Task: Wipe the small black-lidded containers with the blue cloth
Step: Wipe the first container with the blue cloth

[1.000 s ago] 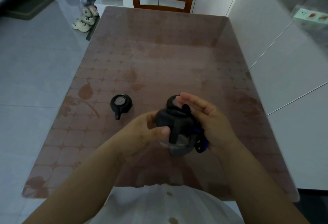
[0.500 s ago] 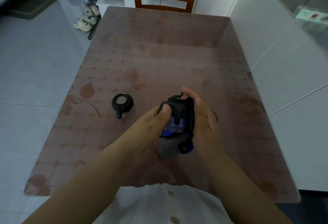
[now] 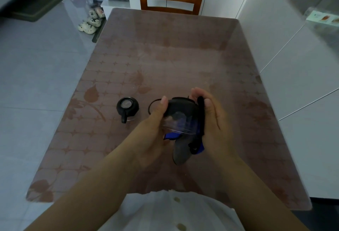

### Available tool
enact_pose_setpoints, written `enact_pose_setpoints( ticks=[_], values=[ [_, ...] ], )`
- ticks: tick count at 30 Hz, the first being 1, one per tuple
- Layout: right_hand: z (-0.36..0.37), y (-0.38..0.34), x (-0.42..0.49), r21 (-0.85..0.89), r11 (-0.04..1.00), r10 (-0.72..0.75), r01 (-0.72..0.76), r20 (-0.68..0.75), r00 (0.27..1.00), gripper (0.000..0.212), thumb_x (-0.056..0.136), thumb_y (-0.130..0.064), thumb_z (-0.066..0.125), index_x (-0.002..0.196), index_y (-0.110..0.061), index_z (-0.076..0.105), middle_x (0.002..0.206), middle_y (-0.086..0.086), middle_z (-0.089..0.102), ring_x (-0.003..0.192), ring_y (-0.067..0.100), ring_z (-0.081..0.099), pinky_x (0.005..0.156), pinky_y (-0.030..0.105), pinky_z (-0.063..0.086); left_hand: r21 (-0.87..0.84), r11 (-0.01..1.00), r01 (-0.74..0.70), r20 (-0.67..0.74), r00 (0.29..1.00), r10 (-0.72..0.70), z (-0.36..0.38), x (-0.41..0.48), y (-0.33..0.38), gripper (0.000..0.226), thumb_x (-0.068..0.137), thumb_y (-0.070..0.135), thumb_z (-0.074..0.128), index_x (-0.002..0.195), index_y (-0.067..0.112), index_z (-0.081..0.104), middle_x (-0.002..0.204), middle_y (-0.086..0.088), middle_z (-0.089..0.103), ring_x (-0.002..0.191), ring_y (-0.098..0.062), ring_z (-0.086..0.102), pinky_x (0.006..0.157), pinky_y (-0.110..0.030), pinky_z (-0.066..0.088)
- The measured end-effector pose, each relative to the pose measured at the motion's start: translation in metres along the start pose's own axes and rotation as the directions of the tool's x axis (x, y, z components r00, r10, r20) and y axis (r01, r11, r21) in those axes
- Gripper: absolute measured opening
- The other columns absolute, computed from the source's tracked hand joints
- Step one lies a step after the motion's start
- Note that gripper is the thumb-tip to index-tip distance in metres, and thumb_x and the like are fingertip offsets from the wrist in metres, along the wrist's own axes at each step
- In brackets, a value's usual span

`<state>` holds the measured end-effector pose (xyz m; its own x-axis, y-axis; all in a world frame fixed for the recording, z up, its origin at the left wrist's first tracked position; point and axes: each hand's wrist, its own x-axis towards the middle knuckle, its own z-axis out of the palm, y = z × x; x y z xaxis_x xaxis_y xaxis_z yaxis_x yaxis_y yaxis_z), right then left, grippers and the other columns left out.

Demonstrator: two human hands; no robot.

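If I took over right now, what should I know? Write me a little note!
Left hand: grips one container, held up over the table.
Right hand: holds the blue cloth against that container's side.
Second container: stands on the table, left of both hands.
Done: wiping of the held one is under way.
Left: finish it, set it down, then probably wipe the second; I cannot tell if it is clean.
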<state>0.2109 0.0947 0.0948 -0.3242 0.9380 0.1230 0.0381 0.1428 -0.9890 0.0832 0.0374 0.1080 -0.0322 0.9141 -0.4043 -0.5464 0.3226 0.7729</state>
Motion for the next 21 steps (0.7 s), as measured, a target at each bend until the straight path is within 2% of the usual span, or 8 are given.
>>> enact_pose_setpoints(
  ticks=[2, 7, 9, 12, 15, 17, 19, 21],
  values=[
    [0.0, -0.005, -0.003, 0.01, 1.0, 0.002, -0.002, 0.06, 0.998, 0.044, 0.095, -0.036, 0.031, 0.131, -0.018, 0.049, 0.133, -0.003, 0.055, 0.124, 0.005, 0.05, 0.102, 0.023, 0.042, 0.048, 0.999, 0.004, -0.018, 1.0, -0.003, -0.002, 0.002, -0.002, 0.04, 0.084, 0.05, 0.042, 0.086, 0.021, 0.069, 0.078, 0.004, 0.076, 0.068, -0.006, 0.072, 0.053, -0.018, 0.054],
    [0.006, -0.002, -0.009, 0.011, 1.0, -0.022, 0.021, 0.064, 0.998, 0.05, 0.091, -0.048, 0.029, 0.131, -0.025, 0.049, 0.133, 0.0, 0.055, 0.125, 0.011, 0.05, 0.103, 0.024, 0.041, 0.174, 0.985, 0.004, -0.075, 0.997, 0.01, -0.009, 0.004, -0.006, 0.05, 0.063, 0.06, 0.053, 0.096, 0.027, 0.069, 0.095, 0.003, 0.071, 0.089, -0.015, 0.063, 0.079, -0.03, 0.041],
    [0.005, 0.003, -0.008, 0.077, 0.997, -0.003, 0.0, 0.039, 0.999, 0.048, 0.093, -0.046, 0.029, 0.129, -0.023, 0.05, 0.13, 0.001, 0.056, 0.121, 0.012, 0.053, 0.099, 0.025, 0.044, 0.182, 0.983, 0.015, -0.054, 0.999, -0.005, -0.009, 0.002, -0.008, 0.051, 0.059, 0.063, 0.054, 0.094, 0.029, 0.068, 0.102, 0.0, 0.067, 0.097, -0.02, 0.057, 0.08, -0.031, 0.04],
    [0.005, 0.008, -0.011, 0.132, 0.991, -0.028, 0.025, 0.027, 0.999, 0.045, 0.097, -0.045, 0.028, 0.126, -0.02, 0.053, 0.124, 0.002, 0.059, 0.115, 0.011, 0.057, 0.093, 0.024, 0.046, 0.223, 0.975, -0.024, 0.052, 0.999, 0.013, -0.009, 0.0, -0.007, 0.036, 0.069, 0.052, 0.068, 0.096, 0.029, 0.063, 0.098, 0.008, 0.069, 0.093, -0.01, 0.062, 0.074, -0.023, 0.048],
    [0.005, 0.01, -0.014, 0.215, 0.975, -0.064, 0.059, 0.013, 0.998, 0.04, 0.1, -0.03, 0.023, 0.121, -0.015, 0.054, 0.12, 0.002, 0.06, 0.113, 0.007, 0.058, 0.089, 0.017, 0.046, 0.15, 0.986, -0.078, 0.205, 0.978, 0.046, -0.017, 0.0, -0.008, 0.054, 0.052, 0.046, 0.087, 0.099, 0.023, 0.071, 0.095, 0.005, 0.075, 0.087, -0.006, 0.07, 0.069, -0.016, 0.053],
    [0.006, 0.014, -0.014, 0.245, 0.967, -0.064, 0.063, -0.004, 0.998, 0.038, 0.1, -0.036, 0.028, 0.117, -0.019, 0.058, 0.119, 0.001, 0.062, 0.117, 0.015, 0.057, 0.092, 0.021, 0.045, 0.104, 0.989, -0.109, 0.276, 0.958, 0.077, -0.02, -0.001, -0.01, 0.053, 0.051, 0.049, 0.086, 0.097, 0.025, 0.075, 0.095, 0.003, 0.075, 0.089, -0.009, 0.07, 0.073, -0.018, 0.053],
    [0.005, 0.02, -0.011, 0.246, 0.969, -0.027, 0.024, 0.006, 1.0, 0.033, 0.099, -0.036, 0.034, 0.108, -0.028, 0.064, 0.112, -0.005, 0.066, 0.113, 0.017, 0.059, 0.092, 0.022, 0.046, 0.088, 0.989, -0.123, 0.286, 0.954, 0.093, -0.022, -0.002, -0.011, 0.051, 0.054, 0.05, 0.085, 0.098, 0.026, 0.075, 0.094, 0.004, 0.075, 0.089, -0.009, 0.07, 0.075, -0.019, 0.053],
    [0.003, 0.029, -0.008, 0.162, 0.984, 0.066, -0.072, 0.041, 0.997, 0.035, 0.102, -0.027, 0.032, 0.101, -0.028, 0.067, 0.103, -0.008, 0.069, 0.101, 0.01, 0.065, 0.084, 0.019, 0.05, 0.104, 0.98, -0.167, 0.246, 0.96, 0.137, -0.029, -0.004, -0.013, 0.053, 0.056, 0.05, 0.083, 0.101, 0.025, 0.073, 0.097, 0.006, 0.075, 0.093, -0.008, 0.07, 0.077, -0.018, 0.053]
  ],
)
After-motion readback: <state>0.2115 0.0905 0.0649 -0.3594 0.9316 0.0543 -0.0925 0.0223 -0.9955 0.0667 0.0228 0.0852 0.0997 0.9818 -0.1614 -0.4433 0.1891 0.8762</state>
